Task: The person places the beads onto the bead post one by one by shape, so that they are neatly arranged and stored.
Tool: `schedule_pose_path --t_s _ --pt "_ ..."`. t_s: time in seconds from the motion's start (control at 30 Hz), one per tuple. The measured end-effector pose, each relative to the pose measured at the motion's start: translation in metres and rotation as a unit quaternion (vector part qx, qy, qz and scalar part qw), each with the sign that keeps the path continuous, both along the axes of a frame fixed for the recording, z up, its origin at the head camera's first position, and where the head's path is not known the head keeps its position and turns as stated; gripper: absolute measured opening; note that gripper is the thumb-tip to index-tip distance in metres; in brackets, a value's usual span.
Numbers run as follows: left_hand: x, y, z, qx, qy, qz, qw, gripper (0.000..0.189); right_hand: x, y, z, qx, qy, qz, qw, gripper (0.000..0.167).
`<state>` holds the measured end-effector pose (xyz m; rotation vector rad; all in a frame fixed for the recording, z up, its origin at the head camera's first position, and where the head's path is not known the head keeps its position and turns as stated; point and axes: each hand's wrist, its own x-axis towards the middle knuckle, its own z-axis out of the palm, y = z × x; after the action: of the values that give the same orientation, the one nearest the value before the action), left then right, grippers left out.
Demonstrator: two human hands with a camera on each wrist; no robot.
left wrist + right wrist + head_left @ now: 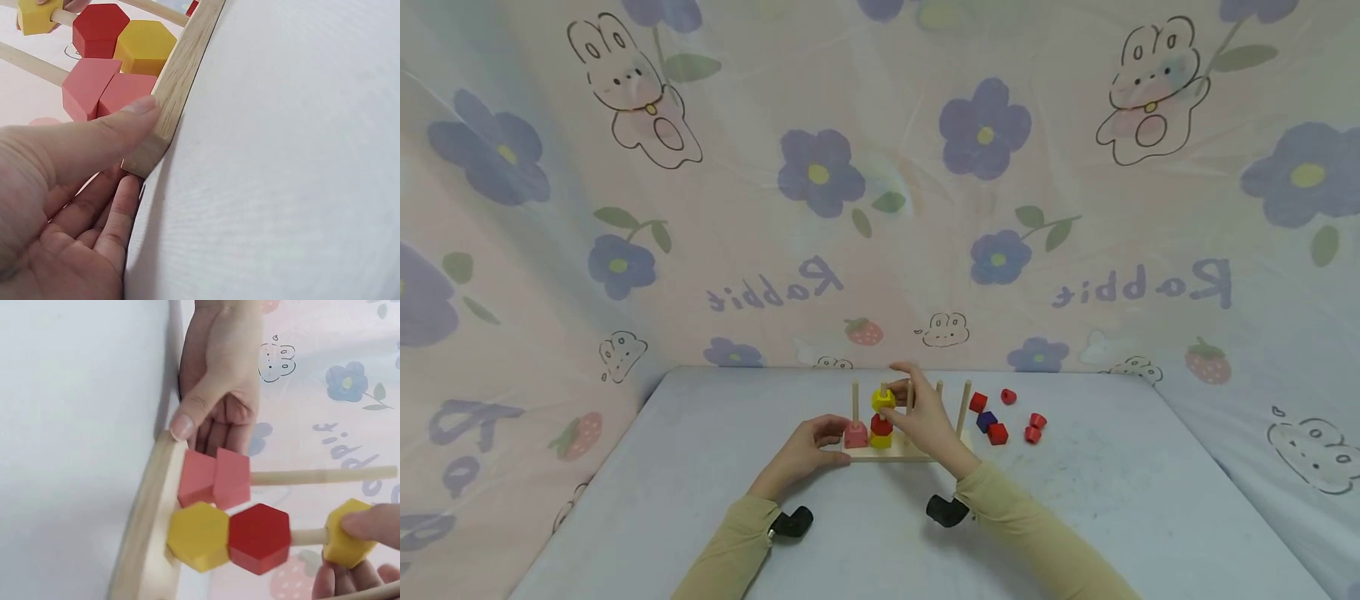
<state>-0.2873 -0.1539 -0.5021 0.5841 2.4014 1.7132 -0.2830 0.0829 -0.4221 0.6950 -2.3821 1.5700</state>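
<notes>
My right hand (931, 423) pinches a yellow hexagonal block (340, 544) between thumb and fingers. The block is threaded on the upper part of the second peg from the left, with bare peg below it. Lower on that peg, a red hexagonal block (259, 536) rests on another yellow hexagonal block (199, 535). Two pink blocks (231, 478) are stacked on the leftmost peg (855, 402). With the thumb on its front edge and fingers around its end, my left hand (803, 457) holds the wooden base (187, 78) at the left corner.
Bare pegs (965, 404) stand on the right part of the base, partly behind my right hand. Loose blocks lie right of it: red cubes (997, 433), a dark blue block (987, 422) and several small red pieces (1037, 420). A patterned curtain (895, 233) hangs behind the white table (1112, 500).
</notes>
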Motion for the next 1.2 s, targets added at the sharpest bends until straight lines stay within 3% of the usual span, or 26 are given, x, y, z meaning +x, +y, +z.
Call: schedule_pose_path --t_s 0.13,0.27,0.4,0.57,0.83,1.0,1.1,1.2 --pt "0.000 -0.001 0.000 0.000 0.000 0.001 1.0000 0.054 0.001 -0.001 -0.008 -0.024 -0.004 -0.005 0.9997 0.067" --pt "0.001 0.000 0.001 -0.001 -0.004 0.003 1.0000 0.054 0.002 -0.002 -0.016 -0.039 -0.036 -0.010 0.9986 0.059" --pt "0.002 0.000 0.001 0.003 -0.007 0.001 1.0000 0.054 0.011 -0.002 -0.010 -0.049 -0.042 -0.008 0.9979 0.050" --pt "0.001 0.000 0.001 0.001 -0.007 0.000 1.0000 0.053 0.028 0.004 0.005 -0.049 -0.016 -0.007 0.9986 0.045" --pt "0.001 0.000 0.001 0.015 -0.010 0.001 0.9998 0.055 0.036 0.033 -0.005 0.014 0.030 -0.029 0.9990 0.057" --pt "0.000 0.000 0.000 0.009 -0.016 0.002 0.9998 0.055 0.046 0.059 0.000 0.015 0.080 -0.042 0.9958 0.052" --pt "-0.002 0.000 -0.001 0.005 -0.012 0.002 0.9999 0.055 0.047 0.079 -0.001 0.014 0.119 -0.055 0.9913 0.048" --pt "-0.003 0.000 -0.002 0.007 -0.010 0.002 0.9999 0.055 0.043 0.101 -0.004 0.032 0.131 -0.074 0.9880 0.043"
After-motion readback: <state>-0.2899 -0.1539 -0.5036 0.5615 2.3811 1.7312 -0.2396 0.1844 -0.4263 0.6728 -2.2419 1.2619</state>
